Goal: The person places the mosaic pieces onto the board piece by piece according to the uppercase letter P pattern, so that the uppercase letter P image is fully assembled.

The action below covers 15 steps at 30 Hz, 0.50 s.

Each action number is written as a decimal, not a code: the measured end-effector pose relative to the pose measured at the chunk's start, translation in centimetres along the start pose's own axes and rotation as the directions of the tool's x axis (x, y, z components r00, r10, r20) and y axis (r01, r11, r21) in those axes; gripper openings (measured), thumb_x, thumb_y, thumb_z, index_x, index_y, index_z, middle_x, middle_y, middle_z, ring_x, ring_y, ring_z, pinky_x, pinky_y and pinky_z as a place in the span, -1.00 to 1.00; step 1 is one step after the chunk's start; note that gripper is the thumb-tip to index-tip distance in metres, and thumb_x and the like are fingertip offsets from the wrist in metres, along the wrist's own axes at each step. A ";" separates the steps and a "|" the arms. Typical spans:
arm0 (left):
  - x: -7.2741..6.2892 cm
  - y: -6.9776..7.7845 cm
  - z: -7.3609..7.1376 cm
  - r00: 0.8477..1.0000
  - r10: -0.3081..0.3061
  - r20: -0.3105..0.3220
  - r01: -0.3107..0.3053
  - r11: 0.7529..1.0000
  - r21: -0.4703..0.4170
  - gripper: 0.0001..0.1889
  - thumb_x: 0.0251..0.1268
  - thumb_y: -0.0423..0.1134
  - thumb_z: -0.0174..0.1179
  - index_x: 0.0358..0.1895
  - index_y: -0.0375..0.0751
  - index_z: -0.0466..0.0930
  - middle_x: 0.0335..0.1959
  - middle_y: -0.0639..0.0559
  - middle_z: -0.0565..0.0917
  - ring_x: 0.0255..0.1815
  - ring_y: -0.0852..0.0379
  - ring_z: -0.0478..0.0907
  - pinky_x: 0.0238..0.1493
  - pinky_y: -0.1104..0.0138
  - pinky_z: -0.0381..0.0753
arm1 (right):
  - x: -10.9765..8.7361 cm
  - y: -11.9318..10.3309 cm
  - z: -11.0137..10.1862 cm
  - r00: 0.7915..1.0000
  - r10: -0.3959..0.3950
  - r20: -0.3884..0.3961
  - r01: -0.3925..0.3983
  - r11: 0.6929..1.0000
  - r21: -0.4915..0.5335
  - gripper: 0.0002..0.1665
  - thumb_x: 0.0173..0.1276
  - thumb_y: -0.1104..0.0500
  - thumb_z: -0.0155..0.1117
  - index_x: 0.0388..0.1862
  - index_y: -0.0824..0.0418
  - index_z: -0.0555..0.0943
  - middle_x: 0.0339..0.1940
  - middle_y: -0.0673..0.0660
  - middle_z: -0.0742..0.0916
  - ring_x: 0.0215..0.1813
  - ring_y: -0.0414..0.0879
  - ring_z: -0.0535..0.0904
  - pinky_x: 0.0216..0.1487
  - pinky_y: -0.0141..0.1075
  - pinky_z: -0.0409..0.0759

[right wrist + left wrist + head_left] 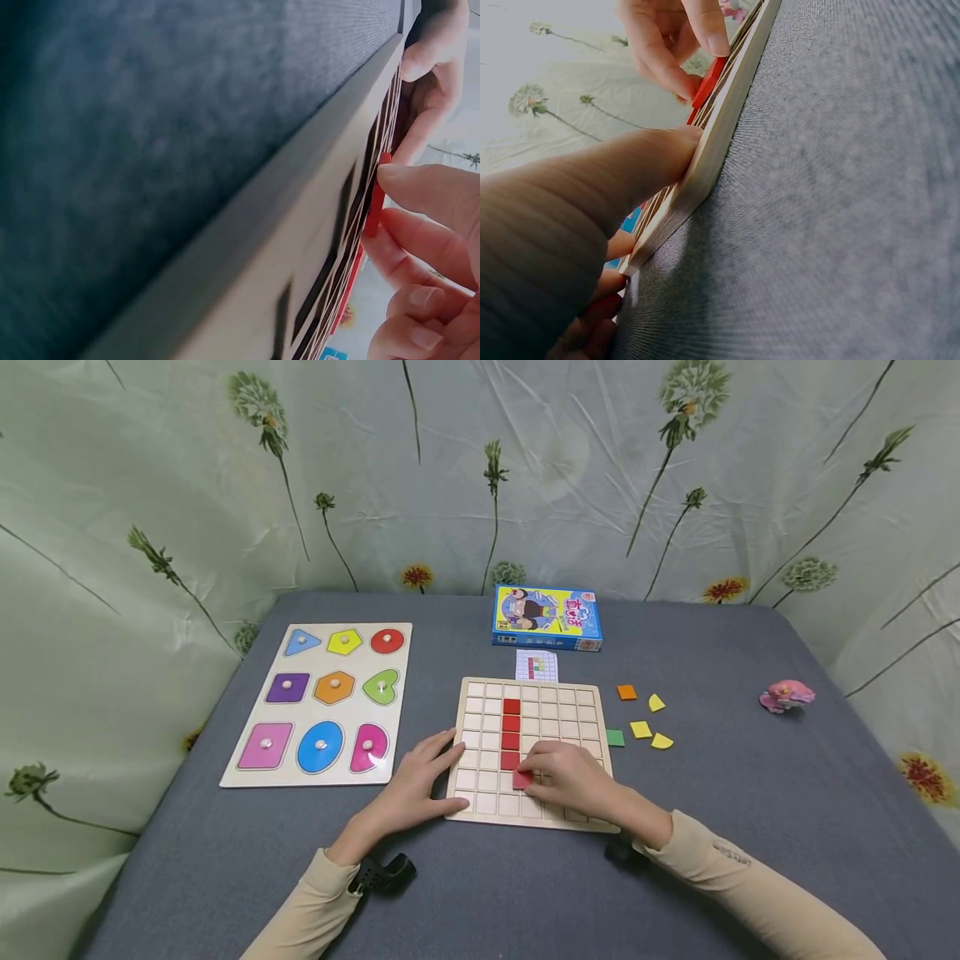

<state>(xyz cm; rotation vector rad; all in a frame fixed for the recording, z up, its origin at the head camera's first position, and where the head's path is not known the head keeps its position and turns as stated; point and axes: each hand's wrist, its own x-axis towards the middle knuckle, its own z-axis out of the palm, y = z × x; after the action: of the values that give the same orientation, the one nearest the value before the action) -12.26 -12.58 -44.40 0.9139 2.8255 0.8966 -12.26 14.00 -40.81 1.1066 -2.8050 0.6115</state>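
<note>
A wooden grid board (480, 783) lies in the middle of the table, with several red square tiles (511, 723) in one column. My right hand (573, 778) pinches another red square tile (521, 780) just below that column, between thumb and fingers. In the right wrist view this red tile (376, 196) is tilted against the board's surface. My left hand (414, 785) rests at the board's left edge, its thumb on the near corner and its fingers spread along the side. The left wrist view shows the left thumb (649, 156) lying on the board's rim.
A shape puzzle board (251, 772) lies to the left. Behind the grid are a pattern card (537, 666) and a blue-yellow box (547, 618). On the right lie a green tile (615, 738), an orange tile (626, 692), several yellow pieces (641, 730) and a pink figurine (787, 696).
</note>
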 end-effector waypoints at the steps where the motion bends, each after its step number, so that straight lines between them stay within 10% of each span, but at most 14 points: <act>1: 0.0 0.0 0.0 1.000 0.001 -0.002 -0.001 1.000 0.000 -0.18 0.02 0.03 0.35 0.36 -0.22 0.28 0.46 -0.18 0.20 0.45 -0.19 0.13 0.29 -0.20 0.19 | 0.1 -0.1 0.0 1.000 0.003 0.004 -0.003 1.000 0.000 -0.79 0.07 0.16 0.43 -0.27 0.14 0.74 -0.36 -0.04 0.71 -0.31 -0.27 0.55 -0.28 -0.45 0.53; 15: 0.0 0.0 0.0 1.000 0.000 0.004 0.000 1.000 -0.004 -0.18 0.03 0.04 0.34 0.36 -0.22 0.28 0.46 -0.18 0.20 0.45 -0.20 0.12 0.29 -0.21 0.18 | 0.8 -0.5 0.3 0.999 -0.040 0.010 0.040 0.999 -0.018 -0.76 0.04 0.09 0.47 -0.28 0.13 0.74 -0.38 -0.04 0.67 -0.34 -0.27 0.51 -0.29 -0.43 0.52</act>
<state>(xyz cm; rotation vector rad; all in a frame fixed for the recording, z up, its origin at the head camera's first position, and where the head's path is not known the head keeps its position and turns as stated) -12.29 -12.59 -44.40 0.9143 2.8195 0.8998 -12.47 13.05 -40.80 1.1619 -2.7832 0.5780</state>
